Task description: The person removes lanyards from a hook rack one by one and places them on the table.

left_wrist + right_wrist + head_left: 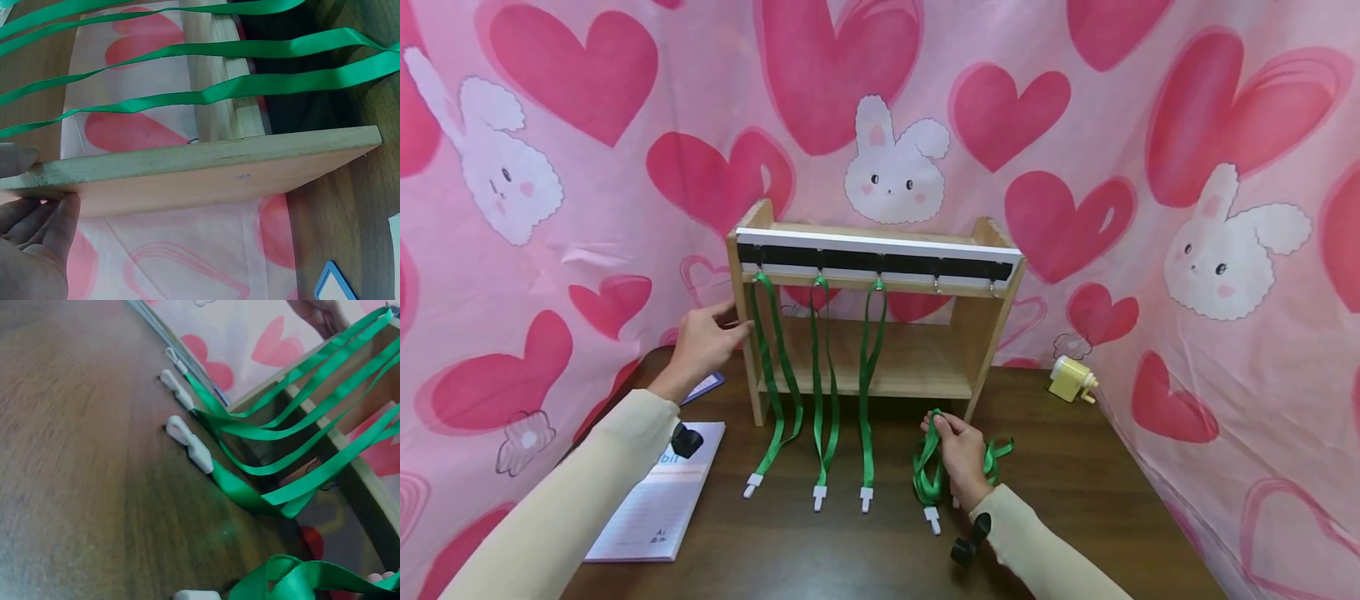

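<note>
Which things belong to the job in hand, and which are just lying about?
Job, it seems:
wooden rack, left hand gripping it
its two bare hooks
three hooked green lanyards
lanyard in right hand
green strap beside it

Lying about:
paper pad
blue-edged card
yellow cranked device

The left arm [561, 492] slanted forward from the lower left of the head view, its pale sleeve [643, 421] reaching to the wrist. The left hand [703, 343] was raised higher and farther out than the right, thumb and fingers set opposite each other in a grip, the lower fingers [53, 225] bunched side by side. The right arm [1048, 542], likewise sleeved, angled in from the lower right. The right hand [961, 454] hung lower, thumb and fingers drawn together in a pinch; in the right wrist view only its fingertips [380, 577] showed.
</note>
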Available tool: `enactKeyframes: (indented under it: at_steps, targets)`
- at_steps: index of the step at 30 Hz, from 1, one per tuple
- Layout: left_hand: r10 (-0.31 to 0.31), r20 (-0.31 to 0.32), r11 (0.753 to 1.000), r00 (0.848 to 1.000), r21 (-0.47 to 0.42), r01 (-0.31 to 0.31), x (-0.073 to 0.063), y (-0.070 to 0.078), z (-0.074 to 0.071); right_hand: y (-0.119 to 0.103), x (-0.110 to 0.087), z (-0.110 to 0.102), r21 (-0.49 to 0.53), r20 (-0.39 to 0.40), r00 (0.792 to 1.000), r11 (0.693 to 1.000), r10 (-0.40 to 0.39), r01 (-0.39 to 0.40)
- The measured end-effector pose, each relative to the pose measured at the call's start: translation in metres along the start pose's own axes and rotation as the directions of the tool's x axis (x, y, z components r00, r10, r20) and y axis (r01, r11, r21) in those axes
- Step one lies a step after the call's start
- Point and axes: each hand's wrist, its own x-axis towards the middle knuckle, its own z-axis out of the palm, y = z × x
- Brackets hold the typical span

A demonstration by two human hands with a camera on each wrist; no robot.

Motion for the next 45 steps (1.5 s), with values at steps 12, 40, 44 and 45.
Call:
enactKeyframes:
  at_steps: [12,40,44,45]
  targets:
    - [0.007,0.002,1.0,1.0,0.001,-0.007,0.0,-0.001,0.0,0.011,-0.001,0.0,-0.164,-0.089,0.996,0.986,0.025,-0.039]
    - [0.001,0.01,1.0,1.0,-0.006,-0.001,0.0,-0.002,-0.001,0.014,-0.004,-0.003,-0.084,-0.018,1.0,0.996,0.001,-0.003]
    - [-0.009,0.018,1.0,1.0,-0.01,0.009,0.001,-0.001,-0.001,0.006,-0.003,-0.006,-0.033,-0.006,1.0,0.999,0.0,0.0]
    - [-0.008,0.016,1.0,1.0,-0.011,0.008,0.001,-0.001,-0.001,0.002,-0.003,-0.007,-0.018,-0.003,1.0,1.0,-0.005,0.005]
